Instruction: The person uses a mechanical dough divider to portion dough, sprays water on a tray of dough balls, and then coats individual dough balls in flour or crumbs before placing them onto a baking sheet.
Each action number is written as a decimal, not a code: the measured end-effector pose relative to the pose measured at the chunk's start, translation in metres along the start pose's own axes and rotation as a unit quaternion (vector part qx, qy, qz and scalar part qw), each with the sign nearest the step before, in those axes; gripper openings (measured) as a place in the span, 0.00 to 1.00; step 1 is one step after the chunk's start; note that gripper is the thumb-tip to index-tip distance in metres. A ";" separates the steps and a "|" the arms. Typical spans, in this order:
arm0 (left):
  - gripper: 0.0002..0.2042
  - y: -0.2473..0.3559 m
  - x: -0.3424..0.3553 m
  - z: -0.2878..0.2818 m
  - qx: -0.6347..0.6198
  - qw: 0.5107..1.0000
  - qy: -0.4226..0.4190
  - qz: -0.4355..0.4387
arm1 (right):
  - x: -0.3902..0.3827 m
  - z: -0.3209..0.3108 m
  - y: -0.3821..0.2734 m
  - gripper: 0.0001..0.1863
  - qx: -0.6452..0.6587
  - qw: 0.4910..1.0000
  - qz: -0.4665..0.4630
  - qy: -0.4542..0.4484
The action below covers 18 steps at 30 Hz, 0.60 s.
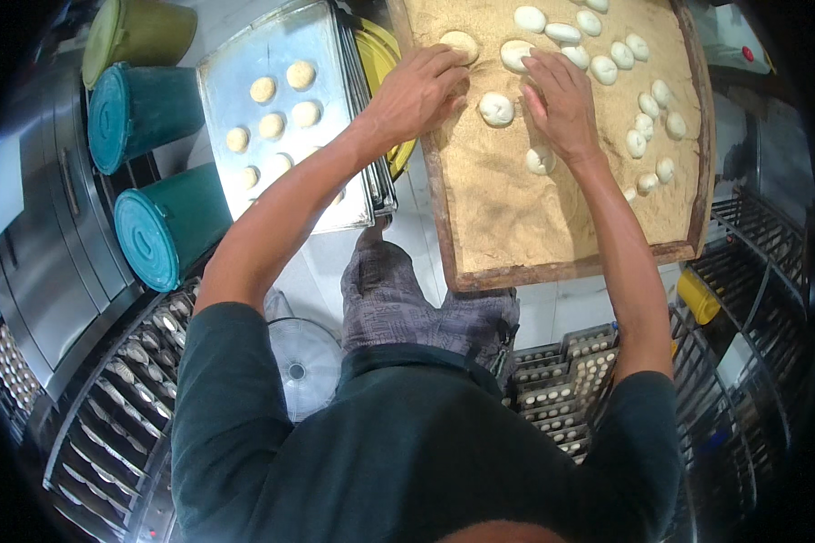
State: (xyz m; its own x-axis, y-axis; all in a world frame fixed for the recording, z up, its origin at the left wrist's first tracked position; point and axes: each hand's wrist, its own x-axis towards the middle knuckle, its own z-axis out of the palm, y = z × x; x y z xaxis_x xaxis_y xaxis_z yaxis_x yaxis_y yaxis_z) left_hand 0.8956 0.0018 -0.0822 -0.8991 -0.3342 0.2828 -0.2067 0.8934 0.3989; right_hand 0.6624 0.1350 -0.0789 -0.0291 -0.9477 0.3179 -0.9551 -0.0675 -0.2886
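Both hands are over a wooden-framed tray (507, 235) spread with tan crumbs. My left hand (421, 95) has its fingers bent, the tips against a flattened, crumb-dusted dough piece (460, 45) at the tray's left side. My right hand (563, 104) has its thumb apart and its fingers stretched forward, the tips at the edge of a pale oval dough piece (516, 56). Just below, between the hands, lies a round dough ball (496, 109). Another dough ball (541, 160) sits under my right wrist. Several more dough balls (622, 55) are scattered across the tray's right half.
Left of the tray, a stack of metal baking sheets (231, 68) carries several crumb-coated dough rounds (272, 125). Lidded teal bins (145, 237) and a yellow-green bin (140, 36) stand farther left. Racks (109, 425) flank me, and a fan (301, 366) is near my legs.
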 end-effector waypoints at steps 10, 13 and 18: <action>0.23 -0.003 0.008 0.010 0.036 0.995 0.084 -0.030 | 0.011 0.012 0.000 0.23 -0.002 1.000 -0.026 0.011; 0.20 -0.014 0.015 0.009 0.012 0.995 0.093 -0.043 | 0.024 0.005 0.003 0.22 0.041 0.999 -0.015 0.008; 0.17 -0.018 0.019 0.013 0.010 0.994 0.094 -0.046 | 0.023 0.007 0.006 0.22 0.029 0.999 -0.006 -0.023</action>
State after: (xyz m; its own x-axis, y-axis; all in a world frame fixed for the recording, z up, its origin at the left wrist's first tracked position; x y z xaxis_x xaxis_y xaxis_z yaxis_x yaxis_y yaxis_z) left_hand 0.8771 -0.0170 -0.0953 -0.7878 -0.4639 0.4051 -0.2944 0.8614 0.4138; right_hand 0.6580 0.1108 -0.0798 -0.0034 -0.9603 0.2791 -0.9362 -0.0950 -0.3384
